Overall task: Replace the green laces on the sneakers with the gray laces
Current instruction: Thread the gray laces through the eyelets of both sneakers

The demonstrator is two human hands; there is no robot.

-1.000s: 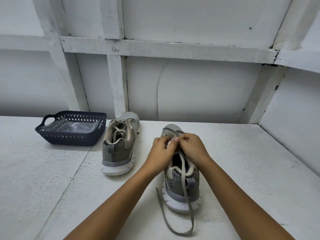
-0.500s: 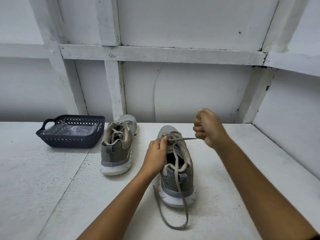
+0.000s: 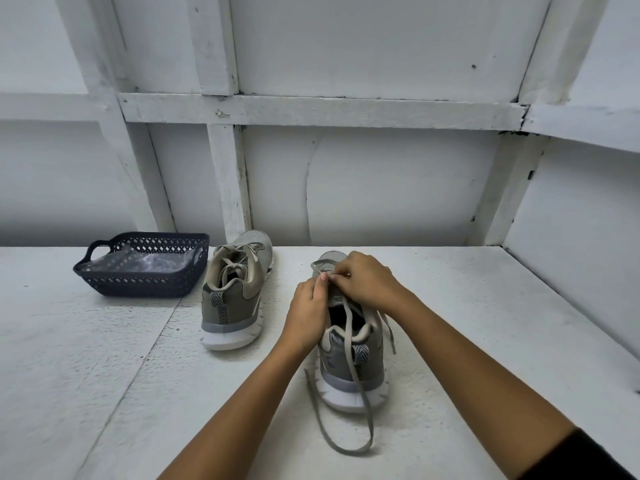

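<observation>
Now both hands are seen over the front part of the nearer sneaker, which is placed on the white bench with its heel toward the person and its toe toward the wall. The left hand is curled at the left side of the shoe opening, and the lace is pinched by its thumb and fingers near the front eyelets. The right hand is laid over the toe area, and the same lace is gripped between its fingertips, just beside the left thumb. From this place one long strand is led back over the tongue and the heel, and a loose loop is formed by it on the bench behind the shoe; a shorter end is hung down at the right side. The colour of the lace is a dull gray-olive, and it cannot be told surely which of the two it is. A second sneaker is set to the left, apart from the first, with pale laces threaded in it. Just beside it a dark basket is placed, and clear plastic is seen inside.
</observation>
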